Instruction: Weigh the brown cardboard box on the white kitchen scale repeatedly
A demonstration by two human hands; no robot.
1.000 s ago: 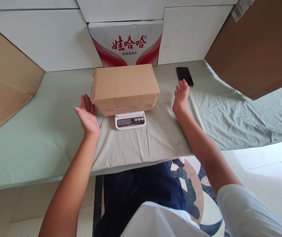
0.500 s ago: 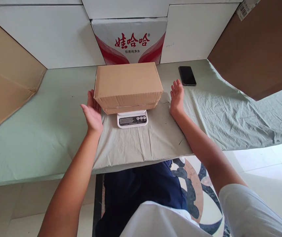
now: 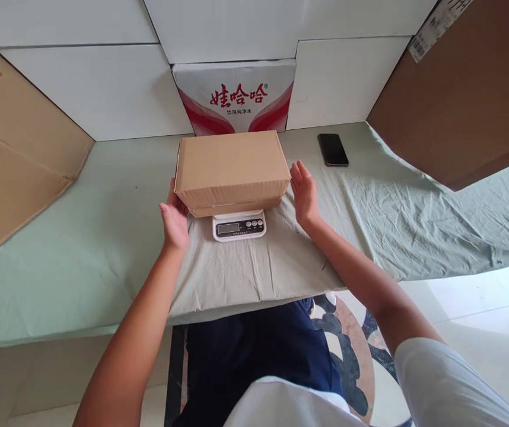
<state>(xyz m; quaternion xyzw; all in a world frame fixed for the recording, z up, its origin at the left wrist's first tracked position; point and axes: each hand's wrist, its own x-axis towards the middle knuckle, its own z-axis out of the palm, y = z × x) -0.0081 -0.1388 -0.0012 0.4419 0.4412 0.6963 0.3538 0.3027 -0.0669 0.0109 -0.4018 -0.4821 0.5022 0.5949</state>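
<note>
The box [image 3: 232, 169] sits on the scale [image 3: 239, 226], flanked by the open left hand [image 3: 174, 218] touching its end and the open right hand [image 3: 304, 193] just beside the other.

A home packing corner: a cloth-covered table [image 3: 80, 237], a small scale [image 3: 239, 226], cardboard sheets [image 3: 14, 172] at 9 o'clock, patterned tile floor [image 3: 352, 356].

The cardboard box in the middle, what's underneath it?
The cardboard box sits on a small white scale; only its display and buttons show. The weighing platform is covered by the box.
</note>
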